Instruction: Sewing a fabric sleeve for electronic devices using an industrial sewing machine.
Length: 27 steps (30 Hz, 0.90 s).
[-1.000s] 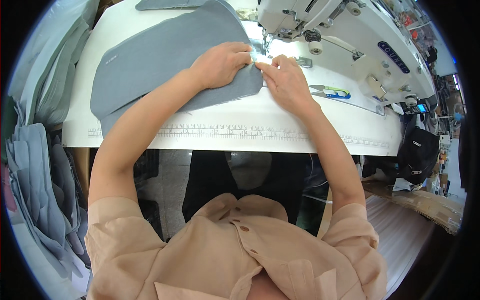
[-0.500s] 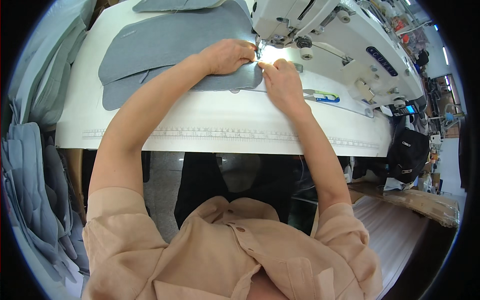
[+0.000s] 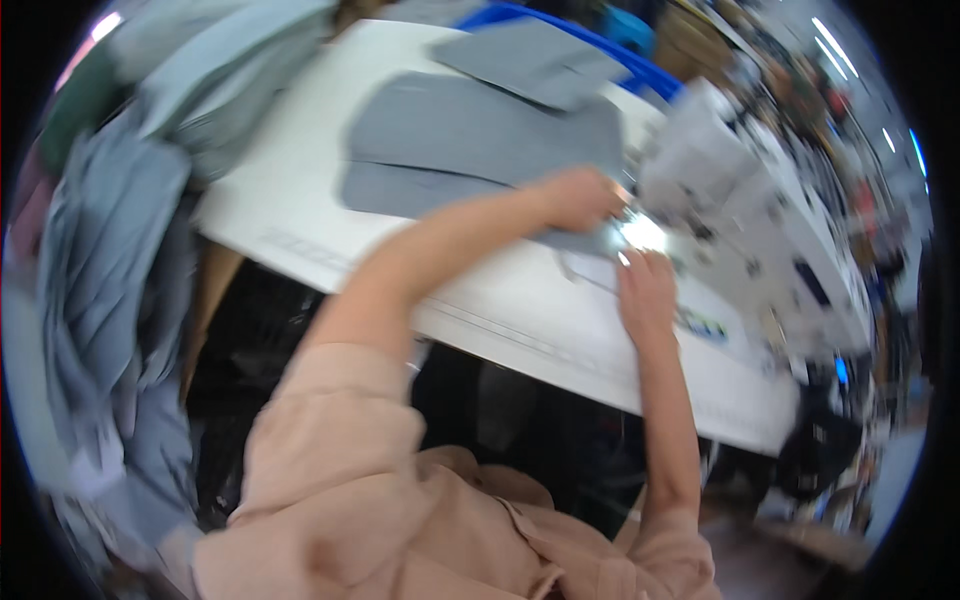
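A grey fabric piece [image 3: 480, 125] lies flat on the white sewing table, its right end reaching toward the lit needle area of a white sewing machine [image 3: 710, 165]. My left hand [image 3: 585, 198] is closed over the fabric's near right corner, close to the needle; its fingertips are smeared. Just nearer to me, my right hand [image 3: 648, 288] rests by the machine bed with its fingers bent toward the light. Blur hides whether it grips the fabric. Snips with green and blue handles [image 3: 702, 324] lie to the right of that hand.
Another grey piece [image 3: 530, 65] lies behind the first, with a blue bin [image 3: 655, 80] beyond it. Piles of grey fabric [image 3: 110, 240] hang at my left. A ruler scale runs along the table's front edge. A black bag [image 3: 820, 450] is at the far right.
The whole view has swung, so table, machine and hands appear lower and farther right, tilted and blurred. My right hand sits slightly farther from my left, nearer to me.
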Each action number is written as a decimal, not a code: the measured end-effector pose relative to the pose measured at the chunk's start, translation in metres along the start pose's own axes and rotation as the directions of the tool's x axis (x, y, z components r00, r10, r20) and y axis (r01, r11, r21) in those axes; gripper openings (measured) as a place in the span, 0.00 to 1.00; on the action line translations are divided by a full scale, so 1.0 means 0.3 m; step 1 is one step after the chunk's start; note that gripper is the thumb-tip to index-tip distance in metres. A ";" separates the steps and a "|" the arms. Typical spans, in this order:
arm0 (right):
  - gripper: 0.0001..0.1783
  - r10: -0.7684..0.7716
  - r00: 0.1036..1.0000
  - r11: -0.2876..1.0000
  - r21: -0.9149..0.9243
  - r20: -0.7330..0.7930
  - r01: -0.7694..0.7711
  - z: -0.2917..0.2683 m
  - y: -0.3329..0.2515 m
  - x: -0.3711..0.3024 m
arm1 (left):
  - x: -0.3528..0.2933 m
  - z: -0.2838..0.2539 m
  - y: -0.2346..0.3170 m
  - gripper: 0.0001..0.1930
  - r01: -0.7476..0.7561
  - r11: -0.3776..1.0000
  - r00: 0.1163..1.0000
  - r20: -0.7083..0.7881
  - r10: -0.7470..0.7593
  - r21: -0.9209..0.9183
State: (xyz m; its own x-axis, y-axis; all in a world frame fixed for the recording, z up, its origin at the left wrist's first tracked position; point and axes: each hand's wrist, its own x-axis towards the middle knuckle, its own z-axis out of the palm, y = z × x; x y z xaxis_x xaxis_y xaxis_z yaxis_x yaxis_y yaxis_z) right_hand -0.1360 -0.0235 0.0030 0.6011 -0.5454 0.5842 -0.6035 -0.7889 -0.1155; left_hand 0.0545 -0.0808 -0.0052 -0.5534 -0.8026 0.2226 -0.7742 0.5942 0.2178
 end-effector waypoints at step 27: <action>0.12 -0.361 0.813 0.930 0.238 0.457 0.279 0.069 -0.386 0.263 | -1.046 -0.947 -0.678 0.11 0.904 0.173 0.362 -0.484 -0.797 0.390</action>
State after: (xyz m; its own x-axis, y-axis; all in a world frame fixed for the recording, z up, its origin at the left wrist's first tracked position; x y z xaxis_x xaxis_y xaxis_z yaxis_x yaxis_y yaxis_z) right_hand -0.0080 0.0189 0.0460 0.9459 -0.2880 0.1497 -0.2690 -0.9536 -0.1351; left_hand 0.4727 0.0649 0.1506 0.5653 -0.7385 0.3674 -0.7545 -0.6430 -0.1316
